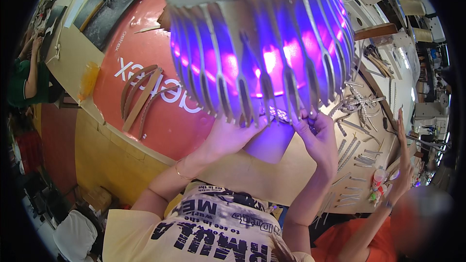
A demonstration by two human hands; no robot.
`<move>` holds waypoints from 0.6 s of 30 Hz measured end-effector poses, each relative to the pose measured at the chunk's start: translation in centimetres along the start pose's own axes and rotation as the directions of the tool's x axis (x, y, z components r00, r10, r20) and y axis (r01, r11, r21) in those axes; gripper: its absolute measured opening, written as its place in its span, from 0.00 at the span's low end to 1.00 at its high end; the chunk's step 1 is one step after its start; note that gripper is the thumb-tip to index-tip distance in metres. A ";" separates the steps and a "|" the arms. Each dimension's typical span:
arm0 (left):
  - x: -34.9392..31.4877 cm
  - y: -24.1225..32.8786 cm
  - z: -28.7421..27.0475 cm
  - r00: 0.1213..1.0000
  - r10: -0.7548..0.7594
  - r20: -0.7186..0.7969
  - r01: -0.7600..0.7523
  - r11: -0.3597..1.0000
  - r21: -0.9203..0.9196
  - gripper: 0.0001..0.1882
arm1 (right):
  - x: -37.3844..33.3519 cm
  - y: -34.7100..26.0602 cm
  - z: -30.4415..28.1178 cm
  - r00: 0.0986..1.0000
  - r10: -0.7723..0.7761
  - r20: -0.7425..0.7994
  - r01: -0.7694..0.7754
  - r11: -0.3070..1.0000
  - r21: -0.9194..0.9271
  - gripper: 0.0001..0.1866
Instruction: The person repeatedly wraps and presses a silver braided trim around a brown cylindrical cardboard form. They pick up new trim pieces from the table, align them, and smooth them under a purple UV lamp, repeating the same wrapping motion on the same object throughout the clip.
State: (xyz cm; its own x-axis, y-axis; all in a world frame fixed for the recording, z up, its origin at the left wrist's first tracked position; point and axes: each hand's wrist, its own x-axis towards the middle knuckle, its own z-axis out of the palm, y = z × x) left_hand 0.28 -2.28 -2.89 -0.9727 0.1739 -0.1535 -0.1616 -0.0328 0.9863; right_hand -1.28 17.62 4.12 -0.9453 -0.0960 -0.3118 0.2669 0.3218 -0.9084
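Workshop clutter fills the background, and the wooden workbench curves away from your chest. Directly over it you hold up a slatted lampshade, made of thin pale ribs and glowing purple and pink from within; it takes up the upper middle of the view.

Your left hand is under the lampshade's lower rim, palm up, fingers pressed to the rib ends; you cannot tell how firmly it grips. Your right hand is at the same rim, just to the right of the left, its fingertips pinched on the bottom end of one rib.

Left of the lampshade lies a big red round board with white lettering, and on it a few curved wooden strips. Right of the lampshade, loose pale ribs are scattered over the bench. Beyond these a person in an orange shirt raises an open hand, with small bottles beside it.
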 end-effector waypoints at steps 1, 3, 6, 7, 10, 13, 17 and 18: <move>0.0 0.1 0.0 1.000 0.000 -0.007 0.000 1.000 -0.015 0.09 | -0.1 -0.3 0.0 1.000 0.009 0.008 -0.009 0.999 -0.037 0.09; 0.2 0.3 0.1 1.000 0.006 -0.019 -0.007 1.000 -0.022 0.08 | -0.2 -1.0 0.2 1.000 0.021 -0.002 -0.021 0.989 -0.144 0.10; 0.2 0.8 0.6 0.994 0.011 -0.106 -0.004 0.998 0.062 0.08 | -0.7 -2.2 0.9 0.997 -0.017 -0.071 -0.010 0.928 -0.373 0.12; 0.2 0.9 0.8 0.992 0.030 -0.121 -0.025 0.999 0.041 0.08 | -1.0 -2.6 1.3 0.993 -0.055 -0.100 0.003 0.889 -0.458 0.13; 0.2 1.1 1.2 0.983 0.090 -0.158 -0.078 0.994 0.079 0.08 | -1.5 -3.5 2.2 0.981 -0.126 -0.146 0.006 0.779 -0.627 0.15; 0.1 0.6 1.2 0.988 0.085 -0.127 -0.074 0.993 0.088 0.08 | -1.5 -3.7 2.2 0.986 -0.141 -0.089 0.092 0.906 -0.413 0.13; 0.8 -1.3 1.2 0.985 0.133 -0.105 -0.129 0.991 0.046 0.08 | -1.7 -3.3 1.3 0.999 -0.053 0.004 0.052 0.987 0.150 0.10; 0.8 -1.7 1.3 0.981 0.158 -0.116 -0.149 0.986 0.081 0.08 | -1.7 -3.4 0.5 0.992 -0.098 0.082 0.057 0.911 0.408 0.06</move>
State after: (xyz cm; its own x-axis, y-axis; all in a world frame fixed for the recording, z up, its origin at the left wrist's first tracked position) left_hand 0.04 -0.85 -4.64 -0.9987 0.0510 -0.0021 -0.0010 0.0216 0.9998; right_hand -0.50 16.19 7.62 -0.9484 -0.2043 -0.2427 0.2661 -0.0962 -0.9591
